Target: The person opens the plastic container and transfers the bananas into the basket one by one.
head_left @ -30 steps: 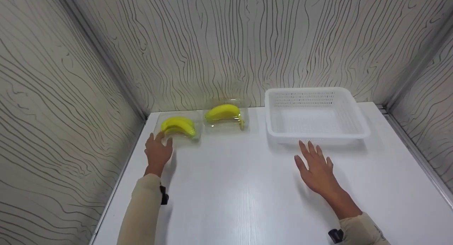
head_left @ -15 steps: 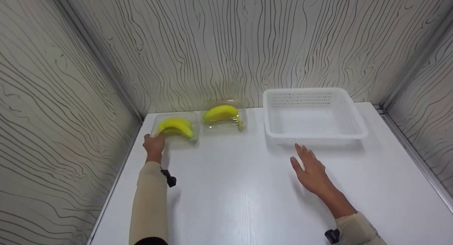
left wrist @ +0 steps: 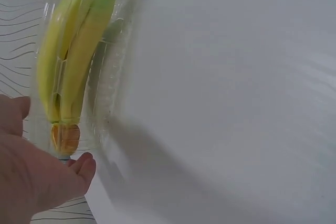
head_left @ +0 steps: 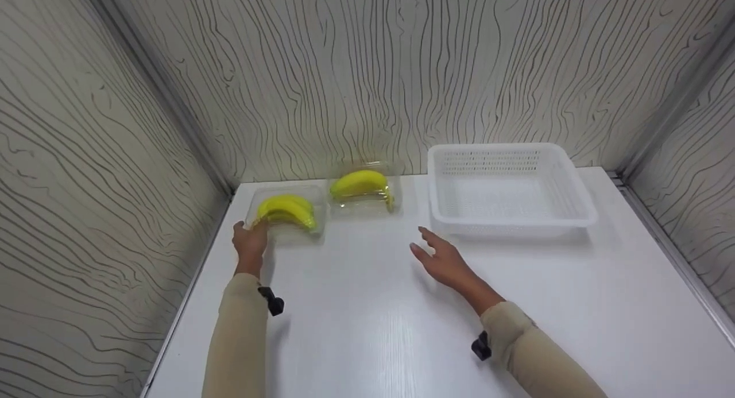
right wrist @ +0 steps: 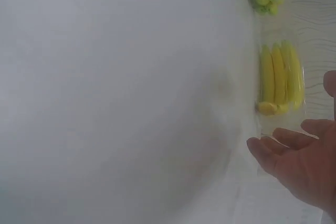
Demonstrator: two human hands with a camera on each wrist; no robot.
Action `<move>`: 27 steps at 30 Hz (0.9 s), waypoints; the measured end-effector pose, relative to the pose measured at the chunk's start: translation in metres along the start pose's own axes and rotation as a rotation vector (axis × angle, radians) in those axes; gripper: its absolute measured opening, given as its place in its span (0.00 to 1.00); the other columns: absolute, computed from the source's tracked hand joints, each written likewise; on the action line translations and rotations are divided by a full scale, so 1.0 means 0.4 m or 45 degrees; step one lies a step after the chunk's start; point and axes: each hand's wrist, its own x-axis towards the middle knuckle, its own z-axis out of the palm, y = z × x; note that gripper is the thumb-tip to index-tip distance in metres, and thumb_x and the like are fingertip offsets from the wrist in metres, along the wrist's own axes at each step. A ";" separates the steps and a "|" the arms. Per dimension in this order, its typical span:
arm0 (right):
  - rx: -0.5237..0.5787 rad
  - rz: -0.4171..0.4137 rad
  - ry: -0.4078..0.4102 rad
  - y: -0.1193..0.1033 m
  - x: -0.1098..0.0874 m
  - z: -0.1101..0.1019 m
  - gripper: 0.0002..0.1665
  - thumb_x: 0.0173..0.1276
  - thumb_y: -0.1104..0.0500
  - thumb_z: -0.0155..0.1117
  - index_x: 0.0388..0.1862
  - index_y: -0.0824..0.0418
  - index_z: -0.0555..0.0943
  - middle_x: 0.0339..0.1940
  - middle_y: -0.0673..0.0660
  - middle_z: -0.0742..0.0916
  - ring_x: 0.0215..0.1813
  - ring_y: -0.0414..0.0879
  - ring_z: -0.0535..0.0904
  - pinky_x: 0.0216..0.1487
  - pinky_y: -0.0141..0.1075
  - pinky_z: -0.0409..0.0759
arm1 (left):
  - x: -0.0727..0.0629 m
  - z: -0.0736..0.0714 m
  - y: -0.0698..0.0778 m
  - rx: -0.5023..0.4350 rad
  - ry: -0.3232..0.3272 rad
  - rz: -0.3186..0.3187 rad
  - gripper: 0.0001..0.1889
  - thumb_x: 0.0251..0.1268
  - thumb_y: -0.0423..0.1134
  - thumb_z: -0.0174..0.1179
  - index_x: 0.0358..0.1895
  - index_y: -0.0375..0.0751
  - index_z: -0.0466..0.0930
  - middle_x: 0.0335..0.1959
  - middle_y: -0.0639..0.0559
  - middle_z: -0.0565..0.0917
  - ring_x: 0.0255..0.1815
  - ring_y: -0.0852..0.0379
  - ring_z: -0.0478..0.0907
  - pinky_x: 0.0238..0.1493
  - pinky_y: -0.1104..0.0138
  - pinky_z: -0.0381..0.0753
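At the table's back left lies a clear plastic box with yellow bananas inside. My left hand grips its near left corner. In the left wrist view, the thumb and the fingertips stand on two sides of the box end, around the bananas' joined stems. A second clear box with bananas sits just to the right. My right hand hovers over the table, short of that second box and holding nothing. Its fingers are extended in the right wrist view.
A white perforated plastic basket stands at the back right. Wood-patterned panels wall in the white table at the back and both sides.
My left hand has moved forward and taken hold of the left box's corner; that box has shifted slightly. The right hand has moved left from in front of the basket.
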 end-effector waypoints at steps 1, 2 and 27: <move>0.002 -0.001 -0.008 -0.011 0.012 0.015 0.43 0.84 0.37 0.53 0.88 0.56 0.59 0.85 0.68 0.70 0.86 0.66 0.65 0.84 0.62 0.67 | -0.003 -0.001 -0.003 -0.001 0.007 -0.002 0.48 0.77 0.55 0.53 0.88 0.39 0.39 0.88 0.31 0.48 0.90 0.35 0.50 0.89 0.43 0.55; 0.000 -0.004 -0.015 -0.023 0.022 0.029 0.43 0.84 0.37 0.54 0.88 0.55 0.60 0.84 0.68 0.72 0.85 0.66 0.67 0.84 0.62 0.67 | -0.007 -0.001 -0.006 -0.005 0.015 -0.003 0.48 0.77 0.54 0.54 0.88 0.38 0.40 0.88 0.30 0.48 0.89 0.34 0.51 0.89 0.43 0.56; 0.485 0.126 -0.324 -0.197 0.166 0.270 0.48 0.82 0.35 0.57 0.89 0.56 0.56 0.83 0.65 0.74 0.80 0.59 0.75 0.74 0.53 0.82 | -0.077 -0.003 -0.065 -0.218 0.078 0.066 0.44 0.76 0.43 0.57 0.88 0.36 0.46 0.90 0.38 0.51 0.91 0.39 0.49 0.91 0.50 0.53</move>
